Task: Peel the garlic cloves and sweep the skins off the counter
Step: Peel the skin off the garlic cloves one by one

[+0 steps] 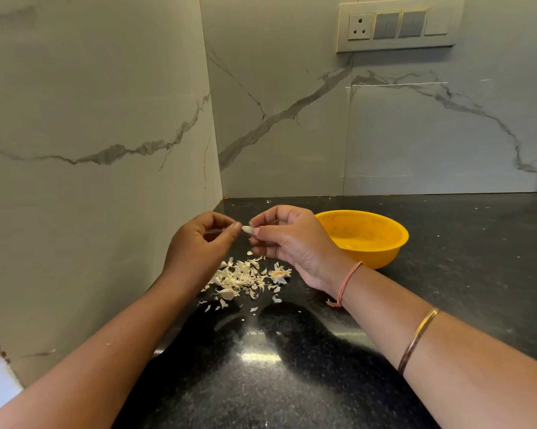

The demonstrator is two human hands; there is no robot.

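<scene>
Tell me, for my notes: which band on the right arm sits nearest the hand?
The pink thread at the wrist; the gold bangle sits up the forearm.

I see a home kitchen corner: a polished black granite counter [462,258] meets marble-patterned wall tiles [292,88], with a socket-and-switch panel [398,26], a yellow bowl [381,257] and garlic skins [239,277].

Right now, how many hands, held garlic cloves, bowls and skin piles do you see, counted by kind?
Hands: 2, left hand and right hand
Held garlic clove: 1
Yellow bowl: 1
Skin pile: 1
Total: 5
</scene>
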